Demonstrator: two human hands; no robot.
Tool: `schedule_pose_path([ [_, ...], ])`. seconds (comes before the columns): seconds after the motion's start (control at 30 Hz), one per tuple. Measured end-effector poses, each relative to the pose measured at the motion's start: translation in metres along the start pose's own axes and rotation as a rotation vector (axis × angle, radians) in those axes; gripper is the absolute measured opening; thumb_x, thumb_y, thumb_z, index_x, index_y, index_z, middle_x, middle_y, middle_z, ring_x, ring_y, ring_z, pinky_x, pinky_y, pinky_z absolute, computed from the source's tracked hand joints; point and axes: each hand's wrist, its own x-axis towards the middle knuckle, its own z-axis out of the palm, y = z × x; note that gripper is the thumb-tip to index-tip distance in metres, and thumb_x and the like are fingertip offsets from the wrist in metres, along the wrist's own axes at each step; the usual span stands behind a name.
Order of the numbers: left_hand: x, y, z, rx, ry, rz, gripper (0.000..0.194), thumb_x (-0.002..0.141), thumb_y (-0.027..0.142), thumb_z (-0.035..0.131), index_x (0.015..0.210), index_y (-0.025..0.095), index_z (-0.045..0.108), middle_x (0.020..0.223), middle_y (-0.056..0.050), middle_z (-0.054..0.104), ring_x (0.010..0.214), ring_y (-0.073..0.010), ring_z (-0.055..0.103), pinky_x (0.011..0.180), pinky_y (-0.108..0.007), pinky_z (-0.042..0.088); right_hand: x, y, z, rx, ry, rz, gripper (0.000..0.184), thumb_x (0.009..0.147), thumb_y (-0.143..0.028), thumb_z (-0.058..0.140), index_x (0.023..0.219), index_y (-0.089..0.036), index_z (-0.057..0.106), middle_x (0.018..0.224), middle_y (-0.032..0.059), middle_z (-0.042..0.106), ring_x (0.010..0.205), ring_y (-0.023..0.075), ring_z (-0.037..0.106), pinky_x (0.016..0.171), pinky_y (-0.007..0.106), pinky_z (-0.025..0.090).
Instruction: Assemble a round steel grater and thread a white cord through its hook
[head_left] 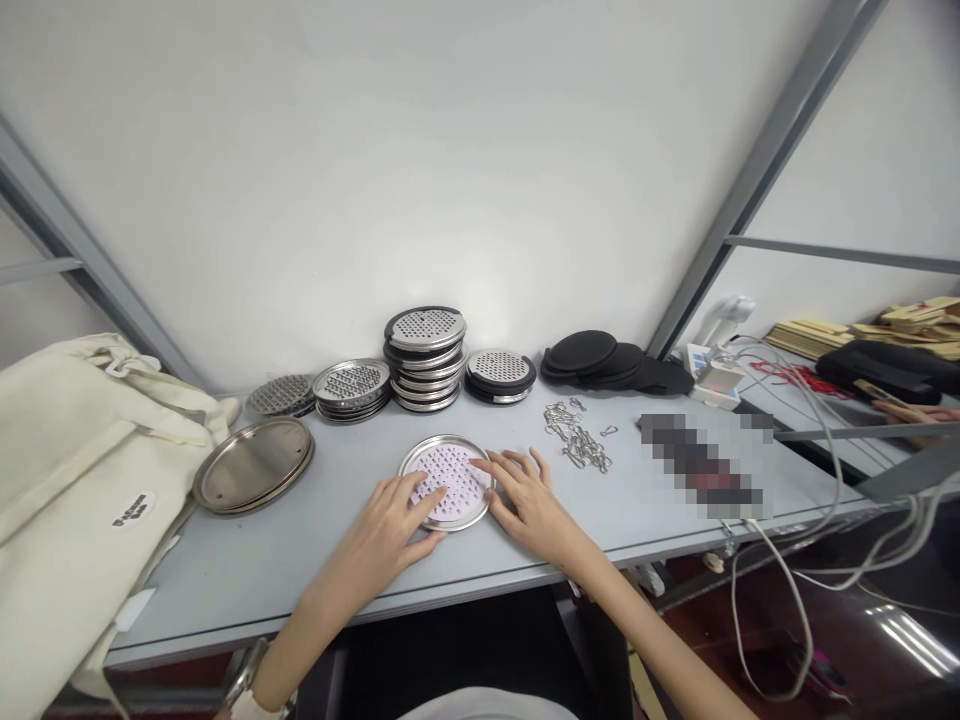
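Observation:
A round metal grater plate (448, 482) with a shiny rim and rows of holes lies on the grey table in front of me; its middle looks pale lilac. My left hand (390, 520) rests at its left side, fingers spread, with fingertips on the holed surface. On the opposite side, my right hand (529, 500) touches the right rim and surface with fingers apart. Neither hand has closed round the plate. Small metal clips (577, 438) are scattered in a loose pile beyond my right hand.
Behind stand a tall stack of grater plates (425, 360), lower stacks (351, 388) and black round pads (589, 355). Plain metal discs (255, 465) lie at left beside a cream bag (97, 480). White cables (795, 590) hang at right, near a blurred-out item (701, 465).

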Motion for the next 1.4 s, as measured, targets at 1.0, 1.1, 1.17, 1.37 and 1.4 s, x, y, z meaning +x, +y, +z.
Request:
schedule_pose_path([
  [1.0, -0.005, -0.004, -0.021, -0.21, 0.032, -0.102, 0.026, 0.094, 0.022, 0.035, 0.111, 0.022, 0.055, 0.113, -0.008, 0.052, 0.101, -0.0167, 0.057, 0.088, -0.031, 0.048, 0.001, 0.011, 0.004, 0.073, 0.079, 0.061, 0.032, 0.095, -0.022, 0.03, 0.119, -0.022, 0.05, 0.122, 0.0092, 0.055, 0.118, 0.0208, 0.044, 0.1, 0.042, 0.033],
  [1.1, -0.004, -0.004, -0.02, -0.172, 0.059, -0.072, 0.026, 0.093, 0.021, 0.036, 0.109, 0.021, 0.056, 0.111, -0.008, 0.054, 0.098, -0.0172, 0.057, 0.086, -0.032, 0.048, 0.001, 0.011, 0.003, 0.055, 0.063, 0.047, 0.031, 0.095, -0.021, 0.029, 0.112, -0.025, 0.055, 0.124, 0.0061, 0.056, 0.119, 0.0203, 0.044, 0.101, 0.044, 0.032],
  [1.17, -0.004, -0.004, -0.02, -0.129, 0.081, -0.052, 0.025, 0.092, 0.021, 0.038, 0.108, 0.021, 0.057, 0.111, -0.009, 0.054, 0.098, -0.018, 0.056, 0.087, -0.034, 0.047, 0.0, 0.011, 0.003, 0.054, 0.058, 0.04, 0.031, 0.095, -0.021, 0.029, 0.111, -0.026, 0.055, 0.125, 0.0043, 0.057, 0.119, 0.0195, 0.044, 0.102, 0.045, 0.031],
  [1.37, -0.001, -0.003, -0.024, -0.017, 0.104, -0.092, 0.024, 0.09, 0.02, 0.041, 0.107, 0.023, 0.059, 0.112, -0.008, 0.053, 0.103, -0.0208, 0.051, 0.09, -0.038, 0.043, 0.001, 0.013, 0.006, 0.102, 0.051, 0.043, 0.032, 0.095, -0.02, 0.028, 0.111, -0.026, 0.055, 0.127, 0.0029, 0.056, 0.12, 0.0191, 0.043, 0.103, 0.045, 0.029],
  [1.4, 0.0, -0.005, -0.026, -0.002, 0.102, -0.106, 0.025, 0.091, 0.02, 0.041, 0.108, 0.024, 0.058, 0.113, -0.008, 0.053, 0.104, -0.021, 0.051, 0.09, -0.039, 0.043, 0.001, 0.013, 0.007, 0.116, 0.048, 0.047, 0.032, 0.095, -0.02, 0.028, 0.112, -0.026, 0.055, 0.127, 0.0026, 0.056, 0.12, 0.0191, 0.043, 0.104, 0.045, 0.028],
])
